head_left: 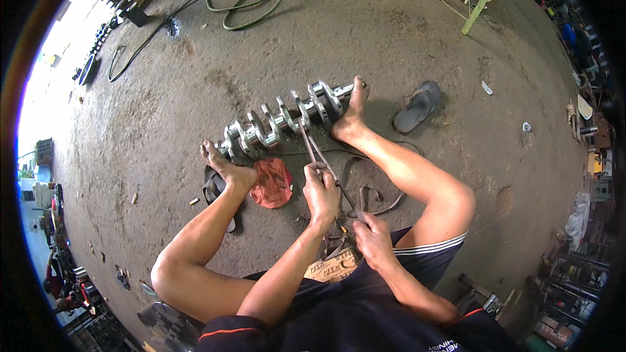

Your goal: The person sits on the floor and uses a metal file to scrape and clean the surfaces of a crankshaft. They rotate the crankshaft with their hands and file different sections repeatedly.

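A shiny metal crankshaft (274,120) lies slantwise on the floor, its right end farther off. My bare left foot (228,173) rests against its left end, and my bare right foot (352,114) against its right end. Around a journal near its middle runs a narrow dark strap (315,148), whose two lengths come back toward me. My left hand (321,195) is closed on one length. Lower and to the right, my right hand (375,241) grips the other. An orange-red cloth (271,183) lies beside my left foot.
A loose strap (385,207) curls on the floor right of my hands. One dark sandal (417,107) lies beyond my right foot; another (212,186) is partly under my left leg. A hose (261,0) coils far off, near a green metal stand (479,3). Printed cardboard (332,267) shows beneath me.
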Tool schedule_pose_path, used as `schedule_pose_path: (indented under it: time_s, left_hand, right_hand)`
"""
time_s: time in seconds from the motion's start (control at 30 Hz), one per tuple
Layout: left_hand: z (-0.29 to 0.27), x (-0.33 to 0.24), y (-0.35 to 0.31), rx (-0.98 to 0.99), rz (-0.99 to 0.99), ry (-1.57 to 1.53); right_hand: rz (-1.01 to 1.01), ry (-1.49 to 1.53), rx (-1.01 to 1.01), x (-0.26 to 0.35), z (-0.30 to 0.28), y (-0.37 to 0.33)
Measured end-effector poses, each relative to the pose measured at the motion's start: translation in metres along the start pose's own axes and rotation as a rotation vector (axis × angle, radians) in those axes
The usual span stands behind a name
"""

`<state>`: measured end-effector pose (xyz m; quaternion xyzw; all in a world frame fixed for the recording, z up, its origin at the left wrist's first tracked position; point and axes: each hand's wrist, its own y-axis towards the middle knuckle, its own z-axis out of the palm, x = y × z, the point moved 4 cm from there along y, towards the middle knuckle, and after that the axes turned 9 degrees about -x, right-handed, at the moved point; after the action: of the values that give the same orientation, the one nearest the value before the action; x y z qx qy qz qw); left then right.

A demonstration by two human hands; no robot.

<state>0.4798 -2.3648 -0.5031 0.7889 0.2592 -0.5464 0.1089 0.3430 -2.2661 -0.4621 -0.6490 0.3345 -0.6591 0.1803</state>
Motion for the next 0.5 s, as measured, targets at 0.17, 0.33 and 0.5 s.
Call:
schedule_pose_path:
  time_s: [0.17, 0.33, 0.5]
  left_hand:
    - [0.038, 0.072, 0.051, -0.004, -0.065, -0.097]
    - [0.02, -0.026, 0.169, 0.206, -0.059, -0.264]
    - [-0.048, -0.184, 0.138, 0.264, 0.217, -0.567]
  right_hand:
    - [-0.081, -0.063, 0.004, 0.008, -0.036, -0.052]
    - [0.048, -0.253, -0.074, 0.018, -0.078, -0.089]
    - [-0.159, -0.399, 0.056, 0.028, 0.007, 0.043]
